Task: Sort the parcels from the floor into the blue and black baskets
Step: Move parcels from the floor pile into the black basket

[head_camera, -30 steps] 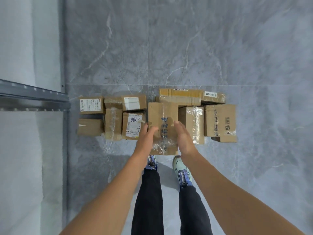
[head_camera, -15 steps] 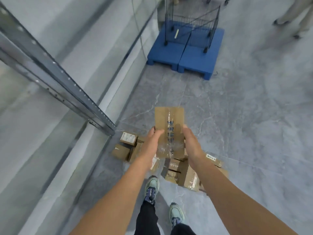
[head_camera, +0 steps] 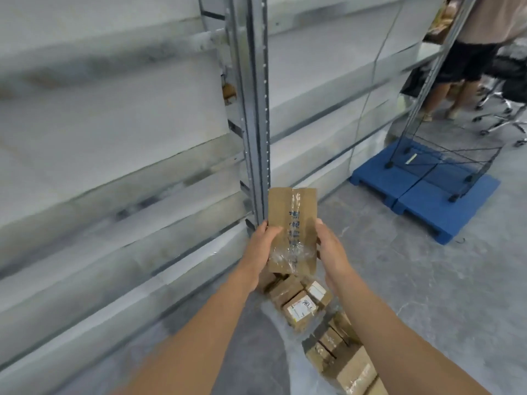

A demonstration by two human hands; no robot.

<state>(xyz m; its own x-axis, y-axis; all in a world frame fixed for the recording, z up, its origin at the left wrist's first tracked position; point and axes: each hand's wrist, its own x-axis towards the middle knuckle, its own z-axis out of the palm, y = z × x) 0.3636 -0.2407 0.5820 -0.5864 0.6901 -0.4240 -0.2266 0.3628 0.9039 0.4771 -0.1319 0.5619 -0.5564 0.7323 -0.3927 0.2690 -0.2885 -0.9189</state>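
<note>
— Where is the box?
— I hold the brown parcel point(head_camera: 291, 223) up in the air, above the other parcels point(head_camera: 299, 306) on the floor point(head_camera: 399, 266).
— And your fingers?
— My left hand point(head_camera: 263, 246) and right hand point(head_camera: 332, 249) grip its two sides. My left thumb lies on the front.

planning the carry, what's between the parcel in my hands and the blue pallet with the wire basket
Head view: only bare grey floor between the held parcel and the blue pallet.

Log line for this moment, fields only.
phase: parcel in hand | left hand: grips parcel | right hand: grips parcel | other parcels: on floor | wire basket: on blue pallet
</note>
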